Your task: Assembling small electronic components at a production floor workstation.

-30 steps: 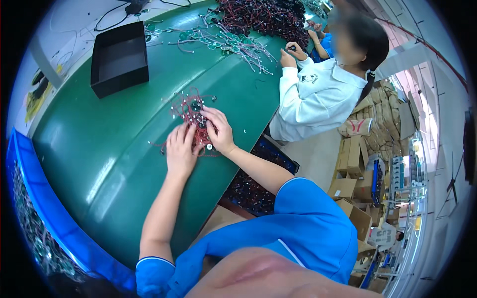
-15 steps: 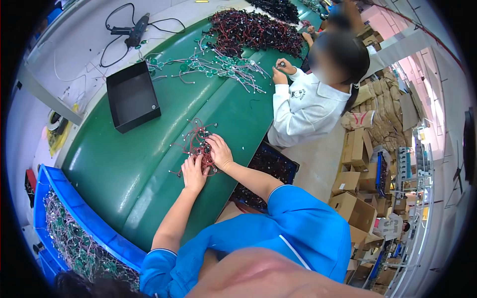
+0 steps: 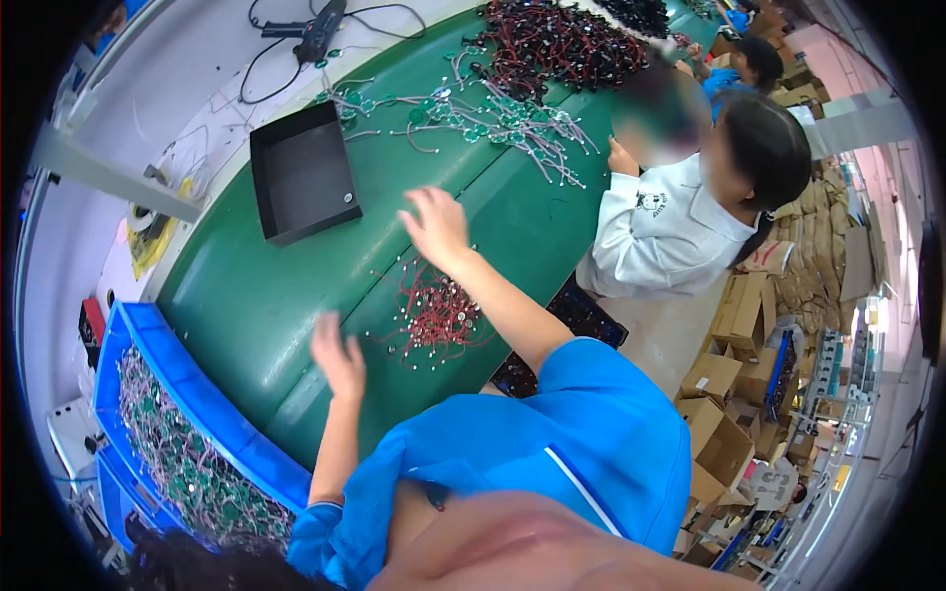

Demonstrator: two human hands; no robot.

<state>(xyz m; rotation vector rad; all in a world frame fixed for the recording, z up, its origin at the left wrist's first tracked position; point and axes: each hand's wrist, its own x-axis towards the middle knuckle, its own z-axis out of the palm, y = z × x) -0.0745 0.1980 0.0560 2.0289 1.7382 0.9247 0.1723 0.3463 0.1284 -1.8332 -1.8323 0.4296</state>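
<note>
Hands (image 3: pixel 437 229) (image 3: pixel 338 361) apart, red wires (image 3: pixel 438 313) pointing every way

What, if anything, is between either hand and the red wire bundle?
Nothing visible: only bare green table separates the left hand and the right hand from the red wire bundle. The black box stands left of the right hand, out of the way.

1. Tangled into a loose heap of thin red wires (image 3: pixel 436 313) with pale tips.
2. Spread out right of the left hand (image 3: pixel 338 357), closer in than the right hand (image 3: pixel 437 229).
</note>
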